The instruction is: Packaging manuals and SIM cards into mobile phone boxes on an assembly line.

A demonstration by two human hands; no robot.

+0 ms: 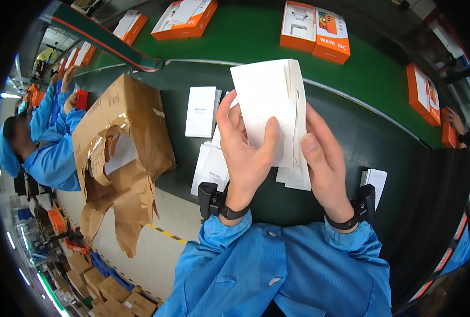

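Note:
A stack of white booklets [261, 84] is held up in front of me between both hands. My left hand [248, 156] is closed round its left side, the thumb lying across the front. At the right edge my right hand [326, 164] grips the stack, thumb in front and fingers behind, where several booklets fan slightly apart. More white booklets [200, 112] lie on the dark table to the left, and a second pile [212, 168] sits by my left wrist. Beneath my hands a few white booklets [294, 178] show partly, the rest hidden. Another small pile [375, 186] lies beyond my right wrist.
A torn brown cardboard box [150, 119] stands at the table's left. Along the green conveyor [240, 37] sit open orange-and-white boxes [330, 53]. A co-worker in blue [55, 158] is at the far left; another person's hand [455, 120] shows far right by an orange box.

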